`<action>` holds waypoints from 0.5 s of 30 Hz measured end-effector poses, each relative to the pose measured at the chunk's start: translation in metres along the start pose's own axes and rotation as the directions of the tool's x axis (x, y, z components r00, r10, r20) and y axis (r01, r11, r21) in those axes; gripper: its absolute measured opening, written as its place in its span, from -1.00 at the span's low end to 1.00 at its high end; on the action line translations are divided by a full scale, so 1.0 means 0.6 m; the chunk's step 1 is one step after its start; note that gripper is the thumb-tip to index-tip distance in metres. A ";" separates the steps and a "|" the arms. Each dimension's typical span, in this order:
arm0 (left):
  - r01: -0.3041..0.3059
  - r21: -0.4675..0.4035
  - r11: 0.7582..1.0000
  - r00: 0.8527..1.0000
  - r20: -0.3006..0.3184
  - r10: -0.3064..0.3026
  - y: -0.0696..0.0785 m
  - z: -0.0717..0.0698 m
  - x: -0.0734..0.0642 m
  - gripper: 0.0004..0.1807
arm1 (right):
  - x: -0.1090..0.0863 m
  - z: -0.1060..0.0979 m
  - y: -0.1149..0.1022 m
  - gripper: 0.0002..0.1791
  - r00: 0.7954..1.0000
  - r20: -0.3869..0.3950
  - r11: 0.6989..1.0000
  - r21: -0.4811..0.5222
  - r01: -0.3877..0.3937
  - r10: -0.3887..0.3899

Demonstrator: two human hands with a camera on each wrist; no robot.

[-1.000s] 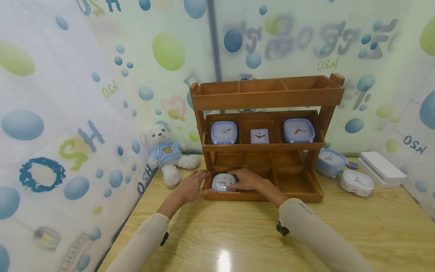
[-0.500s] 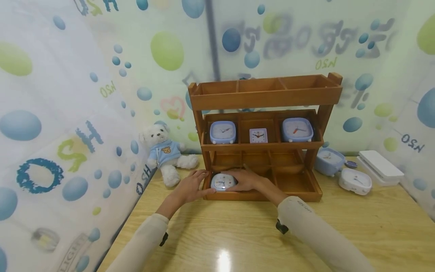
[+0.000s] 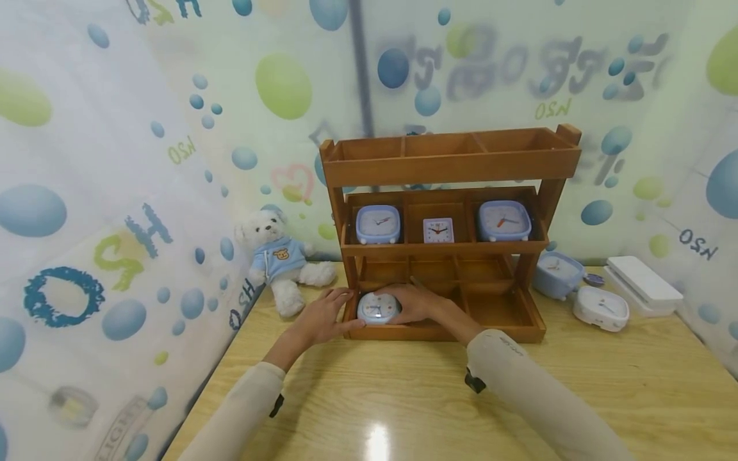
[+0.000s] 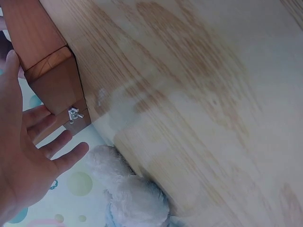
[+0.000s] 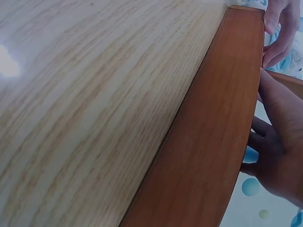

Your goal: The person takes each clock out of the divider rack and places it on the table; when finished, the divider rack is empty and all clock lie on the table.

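A rounded pale-blue alarm clock (image 3: 377, 308) sits face-up and tilted in the bottom tier's left compartment of a brown wooden shelf (image 3: 450, 333). My right hand (image 3: 416, 303) holds this clock by its right side, fingers over the top edge and thumb low. In the right wrist view, the shelf's front board hides the clock from sight. My left hand (image 3: 323, 317) is at the shelf's left front corner, thumb tip at the front board. Its fingers (image 4: 71, 158) are spread and fairly straight along the outer side in the left wrist view.
The middle tier holds a blue clock (image 3: 378, 224), a small square clock (image 3: 438, 230) and another blue clock (image 3: 504, 221). Right of the shelf lie a blue clock (image 3: 558, 274), a white clock (image 3: 601, 308) and white boxes (image 3: 644, 282). A teddy bear (image 3: 282, 256) sits left.
My right thumb has slid off the clock's face to its lower right edge, baring more of the dial. The left hand stays at the shelf corner.
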State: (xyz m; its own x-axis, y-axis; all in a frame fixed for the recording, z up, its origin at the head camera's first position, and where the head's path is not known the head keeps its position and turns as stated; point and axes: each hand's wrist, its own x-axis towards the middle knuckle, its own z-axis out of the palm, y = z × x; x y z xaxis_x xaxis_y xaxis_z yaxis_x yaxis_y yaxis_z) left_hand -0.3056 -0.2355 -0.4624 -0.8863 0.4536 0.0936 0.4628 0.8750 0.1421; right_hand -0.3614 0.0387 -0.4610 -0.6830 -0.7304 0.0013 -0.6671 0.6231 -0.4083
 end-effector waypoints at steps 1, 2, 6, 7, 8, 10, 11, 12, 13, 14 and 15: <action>0.001 -0.001 1.000 1.000 0.000 -0.001 0.000 -0.001 0.000 0.00 | 0.001 0.000 0.001 -0.15 1.000 -0.005 1.000 -0.001 0.002 -0.002; 0.002 0.001 1.000 1.000 0.002 -0.002 0.001 -0.001 0.000 0.00 | 0.001 0.001 0.001 -0.15 1.000 -0.005 1.000 -0.009 0.002 -0.002; 0.001 0.009 1.000 1.000 0.005 -0.001 0.002 -0.002 0.000 0.00 | -0.001 0.003 0.001 -0.16 1.000 -0.006 0.997 -0.073 0.014 -0.015; -0.001 0.012 1.000 1.000 0.005 0.001 0.003 -0.002 0.000 -0.01 | -0.001 0.004 0.001 -0.16 1.000 -0.006 0.996 -0.092 0.021 -0.022; -0.002 0.016 1.000 1.000 0.007 0.001 0.003 -0.002 0.000 -0.01 | -0.002 0.004 0.001 -0.16 1.000 -0.004 0.994 -0.111 0.026 -0.027; -0.003 0.020 1.000 1.000 0.007 0.003 0.003 -0.002 -0.001 -0.02 | -0.004 0.005 0.000 -0.16 0.999 -0.003 0.991 -0.129 0.035 -0.036; -0.002 0.022 1.000 1.000 0.006 0.002 0.003 -0.002 -0.001 -0.02 | -0.005 0.004 0.000 -0.16 0.999 -0.003 0.991 -0.128 0.033 -0.034; -0.002 0.024 1.000 1.000 0.004 0.002 0.003 -0.002 -0.001 -0.02 | -0.007 0.003 -0.001 -0.16 0.999 -0.005 0.992 -0.123 0.032 -0.033; -0.003 0.022 1.000 1.000 0.000 0.003 0.003 -0.002 -0.001 -0.02 | -0.008 0.002 -0.001 -0.15 1.000 -0.007 0.993 -0.111 0.027 -0.028; -0.002 0.020 1.000 1.000 -0.002 0.002 0.002 -0.002 -0.001 -0.03 | -0.010 0.000 -0.001 -0.15 1.000 -0.008 0.995 -0.096 0.023 -0.024; -0.001 0.016 1.000 1.000 -0.003 0.001 0.002 -0.003 -0.002 -0.03 | -0.012 -0.001 -0.001 -0.16 1.000 -0.011 0.997 -0.079 0.026 -0.027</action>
State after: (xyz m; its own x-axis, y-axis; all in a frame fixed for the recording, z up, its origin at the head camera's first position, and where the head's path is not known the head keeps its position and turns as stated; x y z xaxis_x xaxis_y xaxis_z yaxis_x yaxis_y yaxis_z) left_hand -0.3041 -0.2349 -0.4606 -0.8857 0.4539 0.0971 0.4634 0.8771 0.1263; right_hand -0.3562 0.0439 -0.4599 -0.6684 -0.7435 0.0224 -0.7059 0.6245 -0.3343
